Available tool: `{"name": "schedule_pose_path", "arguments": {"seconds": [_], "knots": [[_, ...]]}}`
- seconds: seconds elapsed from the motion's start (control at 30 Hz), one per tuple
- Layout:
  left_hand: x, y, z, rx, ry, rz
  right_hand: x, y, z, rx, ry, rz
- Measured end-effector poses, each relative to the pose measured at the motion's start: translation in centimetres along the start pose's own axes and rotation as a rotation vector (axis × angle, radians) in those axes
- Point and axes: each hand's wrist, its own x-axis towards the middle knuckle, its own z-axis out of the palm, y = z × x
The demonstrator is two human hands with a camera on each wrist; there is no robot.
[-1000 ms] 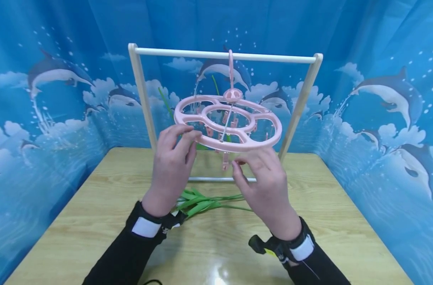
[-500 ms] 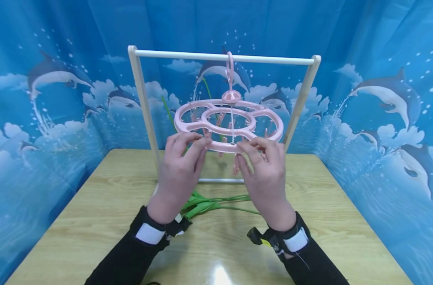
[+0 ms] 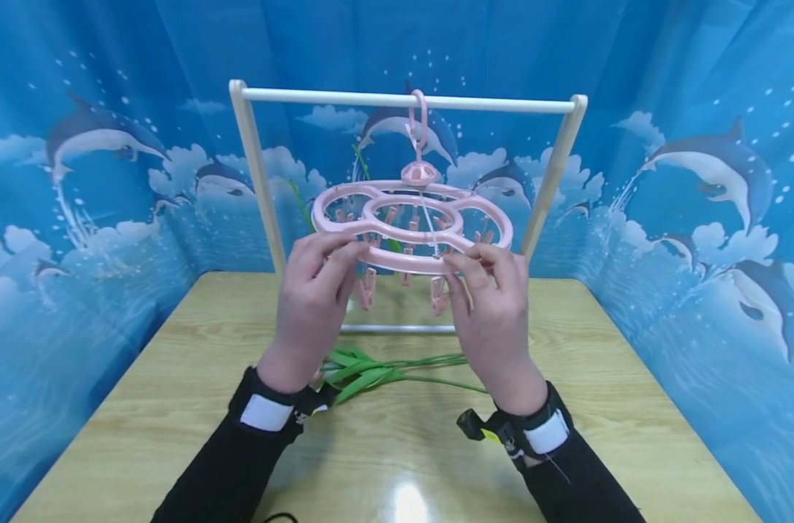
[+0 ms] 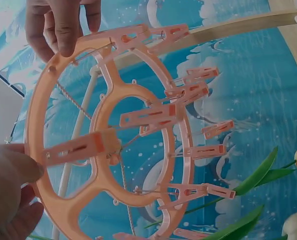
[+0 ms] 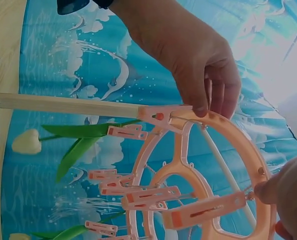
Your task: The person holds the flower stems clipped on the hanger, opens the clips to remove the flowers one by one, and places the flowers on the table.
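Below the pink hanger (image 3: 403,262), leafy green stems (image 3: 370,374) lie on the table (image 3: 370,450).

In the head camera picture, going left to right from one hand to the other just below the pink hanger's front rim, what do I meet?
Left hand → left clip → smaller-looking middle clip → right clip → right hand.

super blue curtain (image 3: 344,43) round the back and both sides, leaping dolphins (image 3: 713,171) printed all over it, puffy white clouds (image 3: 334,118) too, pale wood-grain table (image 3: 397,432), shiny glare spot (image 3: 410,505) toward the front
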Motion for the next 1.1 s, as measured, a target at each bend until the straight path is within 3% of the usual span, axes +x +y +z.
{"name": "schedule_pose_path", "arguments": {"seconds": [0.17,0.4,0.67,0.83,1.1], "knots": [[0.2,0.3,-0.4,0.008,-0.019,0.045,0.0,-0.1,0.2,-0.012,0.001,-0.003],[0.2,1.1,-0.3,0.016,-0.025,0.069,-0.3,-0.7,0.4,-0.018,-0.002,-0.026],[0.2,1.8,-0.3,0.039,-0.019,0.079,-0.4,-1.3,0.6,-0.063,-0.030,-0.113],[0.2,2.1,-0.1,0.045,-0.010,0.102,-0.4,-1.4,0.7,-0.058,-0.019,-0.104],[0.0,1.9,-0.2,0.016,-0.018,0.071,-0.3,-1.3,0.6,-0.054,-0.006,-0.081]]}}
